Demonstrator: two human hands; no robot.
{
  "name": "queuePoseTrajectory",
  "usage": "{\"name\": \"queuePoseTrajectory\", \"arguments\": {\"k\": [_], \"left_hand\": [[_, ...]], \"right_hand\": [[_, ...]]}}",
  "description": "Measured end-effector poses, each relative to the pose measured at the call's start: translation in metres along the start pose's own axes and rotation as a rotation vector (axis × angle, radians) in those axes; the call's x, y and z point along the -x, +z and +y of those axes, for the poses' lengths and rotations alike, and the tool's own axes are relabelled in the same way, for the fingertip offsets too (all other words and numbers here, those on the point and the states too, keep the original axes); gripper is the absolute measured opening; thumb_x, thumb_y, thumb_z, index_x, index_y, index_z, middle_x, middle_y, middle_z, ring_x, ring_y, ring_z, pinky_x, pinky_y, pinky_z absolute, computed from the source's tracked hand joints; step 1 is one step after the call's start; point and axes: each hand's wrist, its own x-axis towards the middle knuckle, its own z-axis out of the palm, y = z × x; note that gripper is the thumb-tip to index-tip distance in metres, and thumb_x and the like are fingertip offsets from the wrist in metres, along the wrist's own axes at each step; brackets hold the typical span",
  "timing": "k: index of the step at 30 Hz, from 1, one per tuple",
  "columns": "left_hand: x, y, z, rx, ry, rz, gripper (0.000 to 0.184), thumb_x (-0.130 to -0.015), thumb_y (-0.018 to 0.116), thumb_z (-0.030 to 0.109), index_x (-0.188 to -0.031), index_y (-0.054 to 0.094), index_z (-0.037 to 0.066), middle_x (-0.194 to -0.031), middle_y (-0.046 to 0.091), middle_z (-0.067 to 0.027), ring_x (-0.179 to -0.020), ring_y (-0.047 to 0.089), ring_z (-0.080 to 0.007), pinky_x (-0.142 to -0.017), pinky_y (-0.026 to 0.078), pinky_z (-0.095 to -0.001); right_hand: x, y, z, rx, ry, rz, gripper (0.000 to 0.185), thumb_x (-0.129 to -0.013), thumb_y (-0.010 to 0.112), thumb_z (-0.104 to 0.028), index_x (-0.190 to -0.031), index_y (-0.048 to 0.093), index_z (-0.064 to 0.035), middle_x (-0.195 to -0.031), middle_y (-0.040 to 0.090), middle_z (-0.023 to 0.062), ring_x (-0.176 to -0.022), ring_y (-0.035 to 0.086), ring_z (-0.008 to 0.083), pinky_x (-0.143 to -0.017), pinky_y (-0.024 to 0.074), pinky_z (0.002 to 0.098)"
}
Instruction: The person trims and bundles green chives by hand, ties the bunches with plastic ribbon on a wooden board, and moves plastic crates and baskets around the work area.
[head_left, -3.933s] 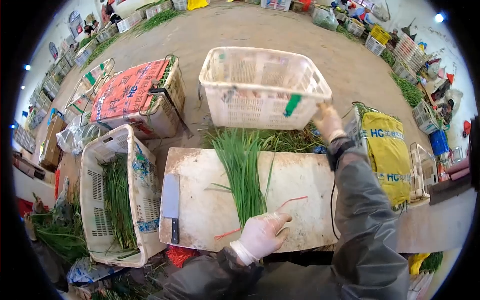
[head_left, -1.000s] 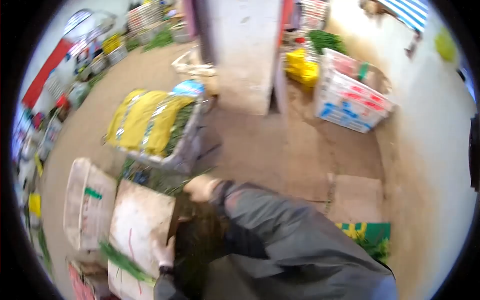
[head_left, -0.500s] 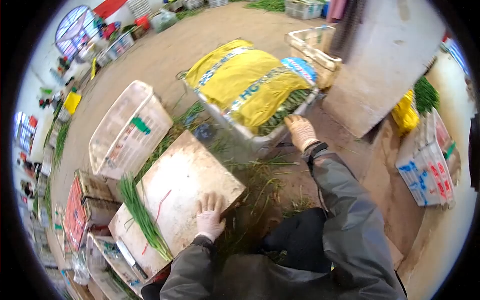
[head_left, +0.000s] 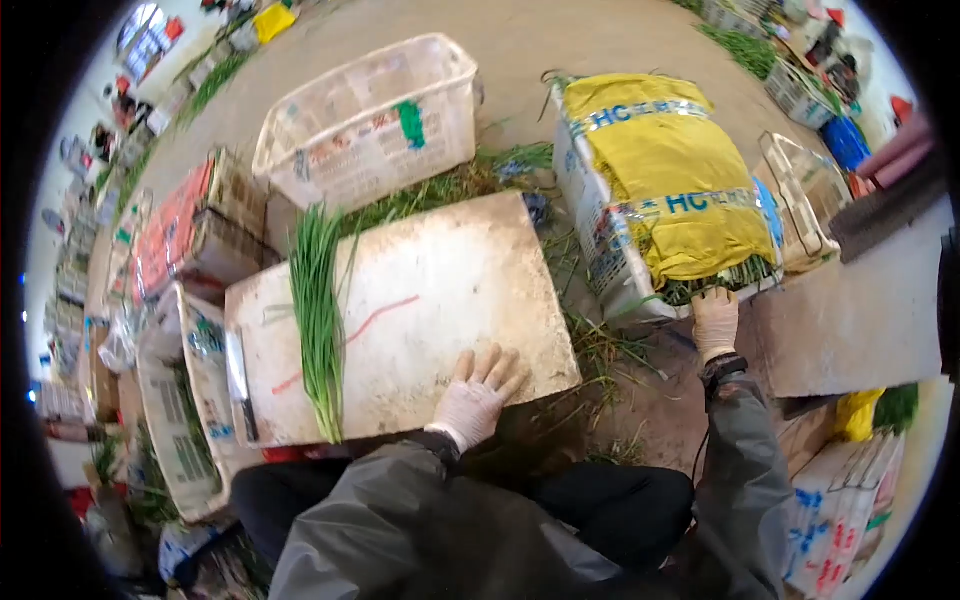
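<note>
Two crates are seen up top: pale crate (head_left: 360,155) upper ctr-left, yellow-covered crate (head_left: 605,235) upper right. Mid-frame, board (head_left: 450,290) is set, greens bundle (head_left: 318,320) lying unheld left of ctr. R hand (head_left: 716,323) has been moved from pale crate to yellow-covered crate's near edge, fingers curled, grip can't be told; L hand (head_left: 472,402) has been shifted off bundle, laid open on board, so bundle's seemingly parked. Board's left edge: knife (head_left: 240,385), untouched.

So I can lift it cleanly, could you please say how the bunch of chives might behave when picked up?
The bunch of chives would probably droop at its long, thin leaf ends. It may splay apart, since the red strip passes beneath it, untied.
</note>
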Motion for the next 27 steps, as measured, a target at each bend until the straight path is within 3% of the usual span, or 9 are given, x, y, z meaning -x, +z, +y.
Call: {"name": "queuePoseTrajectory", "arguments": {"k": [5,10,17,21,27], "left_hand": [[0.004,0.0,-0.003,0.057,0.013,0.083,0.086,-0.084,0.07,0.015,-0.162,0.035,0.021,-0.169,0.031,-0.0148,-0.154,0.033,-0.0387,-0.125,0.024,-0.062],[0.006,0.006,-0.005,0.085,0.006,0.102,0.084,-0.085,0.067,0.011,-0.162,0.035,0.025,-0.171,0.03,-0.0113,-0.156,0.031,-0.0356,-0.126,0.021,-0.0618],[0.008,-0.003,-0.003,0.062,-0.043,0.036,0.089,-0.088,0.062,0.008,-0.165,0.026,0.031,-0.174,0.023,-0.0072,-0.16,0.023,-0.0334,-0.127,0.017,-0.0628],[0.007,-0.007,-0.005,0.106,-0.055,0.029,0.091,-0.087,0.064,0.01,-0.166,0.026,0.03,-0.174,0.023,-0.0074,-0.16,0.023,-0.034,-0.126,0.017,-0.0661],[0.005,0.004,-0.004,0.084,-0.064,0.071,0.095,-0.082,0.071,0.014,-0.166,0.028,0.028,-0.174,0.023,-0.0075,-0.16,0.021,-0.0354,-0.125,0.018,-0.0661]], "right_hand": [[-0.014,0.013,-0.008,-0.021,0.056,-0.229,0.008,-0.079,0.073,-0.01,-0.086,0.077,-0.0129,-0.093,0.072,0.0106,-0.101,0.066,0.0312,-0.097,0.0482,0.0473],[-0.02,0.012,-0.004,-0.007,0.081,-0.364,0.01,-0.084,0.071,-0.015,-0.088,0.08,-0.0136,-0.094,0.076,0.0094,-0.101,0.069,0.0306,-0.092,0.0506,0.0466],[-0.014,0.018,-0.002,0.0,0.078,-0.318,0.01,-0.082,0.071,-0.015,-0.087,0.08,-0.0143,-0.091,0.075,0.009,-0.1,0.069,0.0313,-0.086,0.0522,0.0469],[0.003,0.014,0.003,-0.08,0.039,-0.198,0.008,-0.076,0.072,-0.016,-0.079,0.078,-0.0127,-0.086,0.074,0.0144,-0.085,0.071,0.0364,-0.078,0.0527,0.0494],[0.074,-0.013,0.022,-0.105,-0.014,-0.222,0.012,-0.075,0.073,-0.02,-0.073,0.077,-0.0092,-0.076,0.071,0.0166,-0.079,0.069,0.0383,-0.07,0.0527,0.0509]]}}
